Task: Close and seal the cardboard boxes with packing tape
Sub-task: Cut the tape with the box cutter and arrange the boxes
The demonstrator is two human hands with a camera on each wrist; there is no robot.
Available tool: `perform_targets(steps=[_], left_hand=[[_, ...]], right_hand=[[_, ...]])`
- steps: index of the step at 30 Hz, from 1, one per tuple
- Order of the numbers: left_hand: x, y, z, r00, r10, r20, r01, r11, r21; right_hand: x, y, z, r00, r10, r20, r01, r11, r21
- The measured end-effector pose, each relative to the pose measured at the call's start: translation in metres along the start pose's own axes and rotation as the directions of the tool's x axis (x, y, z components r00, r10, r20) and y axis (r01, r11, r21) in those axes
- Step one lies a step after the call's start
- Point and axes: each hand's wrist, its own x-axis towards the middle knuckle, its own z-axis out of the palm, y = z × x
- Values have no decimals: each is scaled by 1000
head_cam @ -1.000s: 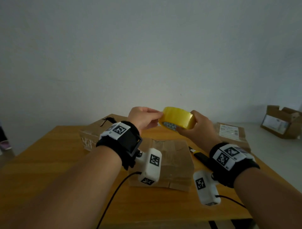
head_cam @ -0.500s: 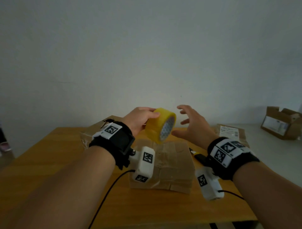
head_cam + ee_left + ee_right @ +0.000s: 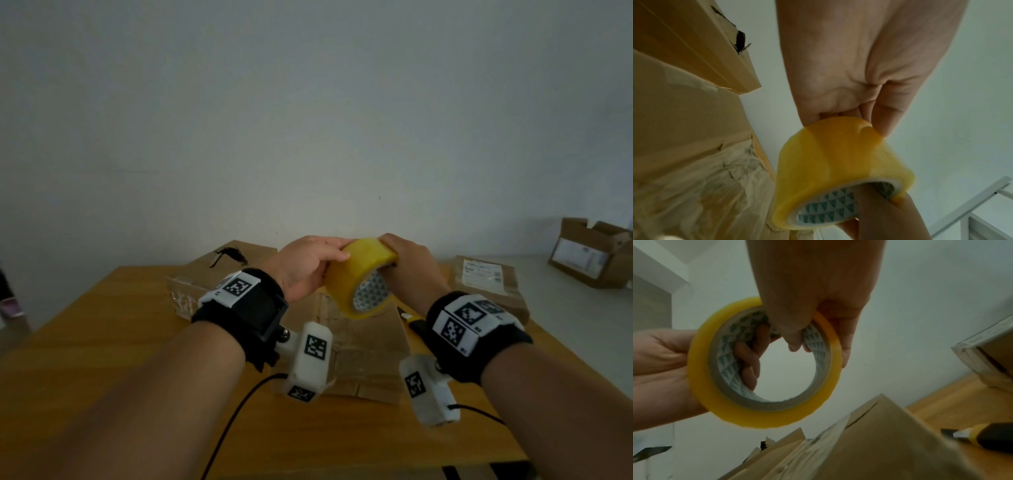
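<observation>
Left hand [image 3: 301,267] fingers [image 3: 748,356] curl through the core of the tape roll [image 3: 359,277] with the thumb on its outer face; right hand [image 3: 407,263] clamps the roll's upper rim, thumb inside the core. The roll is held in the air above the box [image 3: 363,342] at the tabletop [image 3: 120,342] centre. A knife [image 3: 982,434], apparently a utility type, lies just right of the box.

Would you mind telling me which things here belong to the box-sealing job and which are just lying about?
For the job:
- tape roll, held by left hand and right hand
- box under the hands
- torn box behind it

Lying about:
- knife
- labelled parcel
- open box off the table
</observation>
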Motion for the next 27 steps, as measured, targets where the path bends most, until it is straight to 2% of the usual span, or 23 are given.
perform_targets(steps=[6, 14, 20, 22, 25, 27], left_hand=[[5, -2, 1, 992, 0, -126, -3, 1000, -22], [-1, -3, -5, 994, -27, -103, 29, 999, 15], [-1, -4, 6, 977, 26, -210, -17, 999, 44], [-2, -6, 5, 982, 35, -186, -25, 998, 56], [-4, -3, 2, 995, 10, -99, -16, 998, -58], [-2, -1, 0, 993, -12, -121, 2, 996, -86]], right_hand=[[-2, -4, 3, 999, 1, -40, -1, 1000, -4], [-3, -6, 8, 999, -6, -42, 6, 1000, -4], [0, -9, 10, 997, -7, -74, 6, 1000, -16], [0, -8, 9, 996, -12, -85, 11, 1000, -9], [-2, -9, 8, 997, -8, -70, 7, 1000, -13], [-3, -9, 8, 998, 6, -70, -7, 1000, -3]])
